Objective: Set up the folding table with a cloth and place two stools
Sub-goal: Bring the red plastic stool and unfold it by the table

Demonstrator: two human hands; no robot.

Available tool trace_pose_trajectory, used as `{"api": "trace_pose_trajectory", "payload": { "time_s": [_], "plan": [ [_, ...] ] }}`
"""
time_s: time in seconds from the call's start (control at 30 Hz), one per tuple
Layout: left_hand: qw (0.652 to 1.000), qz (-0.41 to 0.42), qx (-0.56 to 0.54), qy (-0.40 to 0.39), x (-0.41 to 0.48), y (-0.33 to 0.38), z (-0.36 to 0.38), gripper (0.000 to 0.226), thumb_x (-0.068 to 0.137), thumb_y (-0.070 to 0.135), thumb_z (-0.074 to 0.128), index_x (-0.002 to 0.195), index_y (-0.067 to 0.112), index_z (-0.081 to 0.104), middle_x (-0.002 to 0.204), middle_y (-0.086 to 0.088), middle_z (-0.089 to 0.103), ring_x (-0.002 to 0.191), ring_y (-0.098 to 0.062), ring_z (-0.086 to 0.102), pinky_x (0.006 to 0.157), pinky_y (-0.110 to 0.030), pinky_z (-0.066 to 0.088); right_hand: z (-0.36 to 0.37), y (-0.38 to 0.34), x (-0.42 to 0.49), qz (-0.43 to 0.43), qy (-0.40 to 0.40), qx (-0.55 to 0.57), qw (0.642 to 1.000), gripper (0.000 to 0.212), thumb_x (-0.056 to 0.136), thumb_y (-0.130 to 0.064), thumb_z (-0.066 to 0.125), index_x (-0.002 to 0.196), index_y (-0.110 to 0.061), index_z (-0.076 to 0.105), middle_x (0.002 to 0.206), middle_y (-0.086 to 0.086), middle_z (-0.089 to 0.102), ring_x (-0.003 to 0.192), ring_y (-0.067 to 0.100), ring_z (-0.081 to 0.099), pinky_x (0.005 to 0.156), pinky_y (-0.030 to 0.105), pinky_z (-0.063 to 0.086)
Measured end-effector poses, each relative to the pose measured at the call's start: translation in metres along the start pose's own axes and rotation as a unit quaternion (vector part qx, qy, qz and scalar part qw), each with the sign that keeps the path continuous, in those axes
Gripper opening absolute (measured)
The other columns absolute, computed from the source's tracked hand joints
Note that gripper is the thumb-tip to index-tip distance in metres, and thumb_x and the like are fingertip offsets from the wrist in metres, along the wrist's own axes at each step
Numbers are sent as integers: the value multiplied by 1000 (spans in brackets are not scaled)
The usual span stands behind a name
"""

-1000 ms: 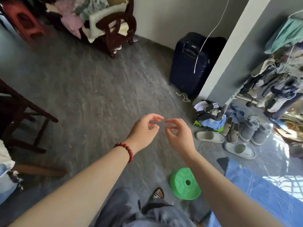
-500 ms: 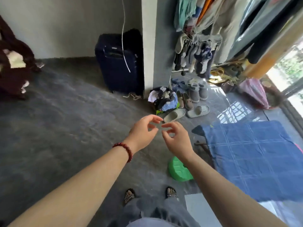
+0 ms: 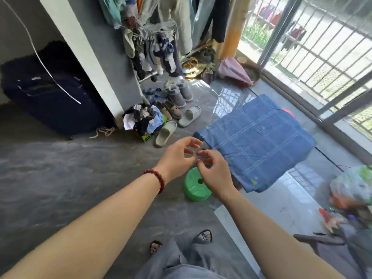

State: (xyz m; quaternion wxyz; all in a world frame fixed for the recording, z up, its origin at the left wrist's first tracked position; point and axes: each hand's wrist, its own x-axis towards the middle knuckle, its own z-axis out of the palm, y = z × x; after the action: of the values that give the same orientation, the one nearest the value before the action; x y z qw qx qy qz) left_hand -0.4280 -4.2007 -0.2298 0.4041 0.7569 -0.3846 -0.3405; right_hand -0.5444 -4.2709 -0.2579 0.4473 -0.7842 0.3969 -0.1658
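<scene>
A blue checked cloth (image 3: 259, 141) lies spread over a low table at the right; the table itself is hidden under it. A small green plastic stool (image 3: 193, 188) stands on the floor by the table's near left corner, partly behind my hands. Something pink-red (image 3: 287, 112) peeks out past the cloth's far edge; I cannot tell what it is. My left hand (image 3: 177, 158), with a red bead bracelet on the wrist, and my right hand (image 3: 215, 174) are held together in front of me above the stool, fingertips touching, holding nothing.
A dark blue suitcase (image 3: 50, 97) stands at the left by a pillar. A heap of clothes (image 3: 143, 121), slippers (image 3: 165, 133) and shoes line the floor under a hanging clothes rack (image 3: 153, 47). A barred window (image 3: 322, 47) runs along the right. Bags (image 3: 352, 194) sit at right.
My view has swung right, from the wooden chair and suitcase to the cloth-covered table and window. My hands stay together in front of me, fingertips now touching.
</scene>
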Motion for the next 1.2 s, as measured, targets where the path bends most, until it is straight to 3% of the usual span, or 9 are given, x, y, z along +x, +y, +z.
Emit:
{"api": "trace_pose_trajectory", "payload": {
  "time_s": [0.13,0.27,0.37,0.63,0.83,0.97,1.03,1.13,1.2],
  "plan": [
    [999,17,12,-34,27,17,26,34,82,8,67,105,31,57,105,10,62,93,-8,61,79,-22,51,-30,22,12,33,36,13,999,17,84,-10,63,100,-14,65,95,-6,58,72,-2,55,67,1,39],
    [998,33,7,-57,51,29,47,34,83,7,64,103,34,57,105,9,63,91,-9,63,73,-8,46,-48,41,21,69,76,35,994,15,84,-12,63,99,-16,65,101,-3,61,73,2,57,75,16,47],
    [995,40,5,-92,68,34,54,34,84,7,62,102,35,57,103,14,63,86,-3,63,67,-2,43,-56,46,28,106,106,74,986,12,86,-11,63,93,-21,62,99,-6,61,72,-2,56,66,4,42],
    [974,97,18,-205,126,23,35,34,83,8,61,100,37,57,105,11,63,89,-7,63,77,-20,49,-37,38,59,172,213,87,958,11,86,-13,64,94,-21,64,102,1,65,79,6,60,69,7,44],
    [934,161,68,-312,161,10,-9,29,84,5,60,104,26,59,104,5,63,83,-10,61,73,-14,48,17,12,74,229,324,125,909,10,86,-12,65,89,-21,63,91,-4,64,70,-2,55,66,4,42],
    [916,178,93,-347,170,-5,-25,30,83,2,59,103,25,61,96,9,61,76,-7,59,70,-6,45,46,-1,74,262,349,138,889,9,85,-14,66,92,-20,65,88,-7,65,71,7,59,69,13,46],
    [906,184,105,-366,166,-16,-29,33,81,1,59,102,26,61,92,11,62,74,-8,59,74,-11,46,56,-4,69,273,354,136,884,9,85,-14,66,89,-21,64,88,-7,66,75,11,61,71,17,47],
    [893,200,118,-386,159,-29,-28,34,80,0,59,102,26,61,92,11,63,80,-10,62,80,-22,51,65,-2,60,280,346,142,884,10,85,-12,66,88,-21,64,87,-6,66,76,12,61,64,7,44],
    [891,196,124,-390,157,-36,-23,34,80,1,60,103,24,62,96,8,64,85,-13,62,82,-28,52,69,3,56,290,333,143,886,12,86,-10,64,89,-21,64,88,-7,65,77,14,61,66,9,44]
  ]
}}
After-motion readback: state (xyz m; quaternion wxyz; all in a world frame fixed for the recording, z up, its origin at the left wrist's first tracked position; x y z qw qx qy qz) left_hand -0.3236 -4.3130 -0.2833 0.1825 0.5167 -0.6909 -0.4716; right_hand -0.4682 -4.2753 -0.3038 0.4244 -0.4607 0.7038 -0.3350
